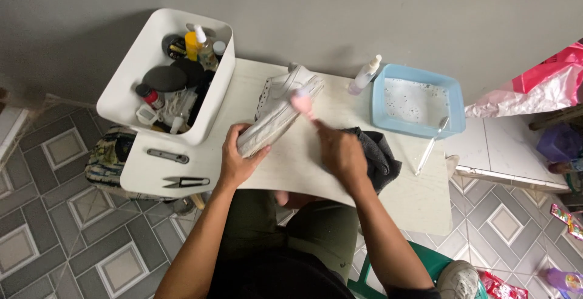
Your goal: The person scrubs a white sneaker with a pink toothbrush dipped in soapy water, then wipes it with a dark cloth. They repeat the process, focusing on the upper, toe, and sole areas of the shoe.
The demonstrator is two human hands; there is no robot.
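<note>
A small white table point(303, 165) stands by a grey wall on a floor point(54, 232) of grey tiles with square shapes. On the table sit a tall white bin point(130, 86) full of bottles and brushes at the left, a white shoe point(276, 113) lying on its side in the middle, a dark grey cloth point(379, 153), a small spray bottle point(365, 75), and a light blue tub point(419, 98) with soapy water at the right. Near the left edge lie a grey flat tool point(167, 156) and little black snips point(186, 182), and a thin stick point(430, 147) leans from the tub onto the table
</note>
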